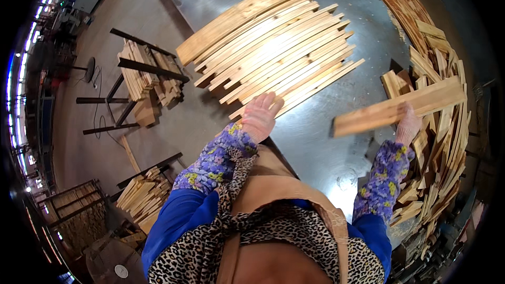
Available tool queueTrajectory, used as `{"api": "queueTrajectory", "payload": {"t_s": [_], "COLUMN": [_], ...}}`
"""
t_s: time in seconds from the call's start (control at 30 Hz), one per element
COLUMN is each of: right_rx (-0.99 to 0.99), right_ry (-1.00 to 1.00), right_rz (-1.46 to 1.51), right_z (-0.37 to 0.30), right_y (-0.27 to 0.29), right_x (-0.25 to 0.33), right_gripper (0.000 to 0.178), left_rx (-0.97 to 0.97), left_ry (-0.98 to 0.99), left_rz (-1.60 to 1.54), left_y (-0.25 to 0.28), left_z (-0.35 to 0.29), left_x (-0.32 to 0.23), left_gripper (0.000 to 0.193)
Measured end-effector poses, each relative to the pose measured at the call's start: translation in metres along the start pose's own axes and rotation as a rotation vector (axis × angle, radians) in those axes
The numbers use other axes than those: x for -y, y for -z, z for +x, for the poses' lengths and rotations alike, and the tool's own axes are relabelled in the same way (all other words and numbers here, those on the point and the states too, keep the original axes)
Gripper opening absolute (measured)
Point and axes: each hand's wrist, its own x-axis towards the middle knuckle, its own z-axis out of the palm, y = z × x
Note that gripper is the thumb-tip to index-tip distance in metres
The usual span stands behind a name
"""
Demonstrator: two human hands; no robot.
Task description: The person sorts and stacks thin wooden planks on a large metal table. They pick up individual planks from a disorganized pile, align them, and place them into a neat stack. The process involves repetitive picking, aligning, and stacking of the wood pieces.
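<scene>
On metal table (315, 142): right fingers (407, 121) grip plank (400, 106).

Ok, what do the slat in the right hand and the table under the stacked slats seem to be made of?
The slat held by the right hand looks like bare, unfinished wood: pale yellow-tan with grain streaks, matching the stacked slats that the left hand rests against. The table looks like sheet metal, probably steel or zinc-coated: grey, smooth, with bright glare patches.
</scene>
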Motion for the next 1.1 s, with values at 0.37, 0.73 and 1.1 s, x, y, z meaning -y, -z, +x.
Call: {"api": "queueTrajectory", "payload": {"t_s": [0.37, 0.73, 1.1], "right_rx": [0.29, 0.218, 0.218], "right_ry": [-0.177, -0.101, -0.47], "right_rz": [-0.363, -0.569, -0.396], "right_z": [-0.186, -0.145, -0.114], "right_y": [-0.252, -0.219, -0.182], "right_x": [-0.092, -0.122, -0.124], "right_gripper": [0.112, 0.098, 0.108], "left_rx": [-0.416, -0.097, -0.492], "left_ry": [0.907, 0.926, 0.575], "left_rz": [-0.544, -0.597, -0.171], "left_y": [0.052, 0.029, 0.009], "left_z": [-0.025, -0.069, -0.098], "left_x": [0.213, 0.172, 0.206], "left_gripper": [0.067, 0.05, 0.032]}}
